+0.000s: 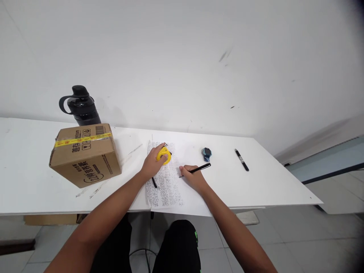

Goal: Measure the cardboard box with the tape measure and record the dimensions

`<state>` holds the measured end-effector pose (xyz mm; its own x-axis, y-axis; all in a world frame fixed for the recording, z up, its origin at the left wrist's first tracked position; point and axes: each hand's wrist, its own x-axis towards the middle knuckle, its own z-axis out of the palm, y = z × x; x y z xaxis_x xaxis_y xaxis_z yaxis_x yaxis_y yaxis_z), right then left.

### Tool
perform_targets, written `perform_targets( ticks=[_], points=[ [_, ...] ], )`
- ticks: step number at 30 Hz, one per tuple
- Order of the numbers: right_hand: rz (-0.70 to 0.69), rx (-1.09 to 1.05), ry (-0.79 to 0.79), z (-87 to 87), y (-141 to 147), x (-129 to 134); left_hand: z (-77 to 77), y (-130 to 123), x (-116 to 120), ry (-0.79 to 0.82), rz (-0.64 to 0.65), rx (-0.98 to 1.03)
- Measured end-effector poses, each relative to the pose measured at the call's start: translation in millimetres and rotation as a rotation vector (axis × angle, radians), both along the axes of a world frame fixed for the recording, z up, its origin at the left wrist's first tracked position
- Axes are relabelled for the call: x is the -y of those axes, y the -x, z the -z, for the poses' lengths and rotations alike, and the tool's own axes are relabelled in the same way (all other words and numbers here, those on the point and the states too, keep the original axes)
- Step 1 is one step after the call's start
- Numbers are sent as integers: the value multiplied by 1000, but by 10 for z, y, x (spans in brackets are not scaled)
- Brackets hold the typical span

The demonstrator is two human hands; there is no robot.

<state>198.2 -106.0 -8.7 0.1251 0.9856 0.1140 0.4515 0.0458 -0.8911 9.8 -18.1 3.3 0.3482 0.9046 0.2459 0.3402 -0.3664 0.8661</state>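
My left hand [152,162] is closed around a yellow tape measure [164,156], resting over a sheet of paper [167,189] covered in dense handwriting. A black strap [154,182], perhaps the tape measure's cord, shows below that hand. My right hand [193,177] grips a black pen [200,168] in a writing hold, its tip down on the right part of the paper. Columns of writing fill the left part of the sheet, while blank white shows to the right of them.
A cardboard box [85,157] with yellow tape stands on the left of the white table [273,182]. Behind it is a black bottle [82,108] by the wall. Right of the paper lie a blue wristwatch [206,153] and a black marker [242,160].
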Motion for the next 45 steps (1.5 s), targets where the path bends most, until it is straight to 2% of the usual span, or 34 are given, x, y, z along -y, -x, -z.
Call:
perform_targets(
  ticks=[3, 18, 23, 27, 31, 35, 40, 45],
  points=[
    [-30, -6, 9, 2, 2, -1, 4, -2, -5, -4, 0, -3],
    [90, -17, 0, 31, -11, 18, 31, 1, -3, -17, 22, 19],
    [31, 6, 20, 28, -11, 25, 16, 4, 14, -8, 18, 19],
    [66, -9, 12, 44, -17, 23, -6, 9, 29, -1, 11, 11],
    [34, -10, 13, 47, -15, 18, -18, 18, 37, 6, 36, 1],
    [114, -27, -39, 47, -17, 13, -16, 20, 34, -4, 43, -1],
    [37, -22, -13, 60, -24, 5, -14, 18, 29, 0, 40, 1],
    [78, -25, -36, 72, -21, 3, -3, 16, 24, 21, 36, 33]
  ],
)
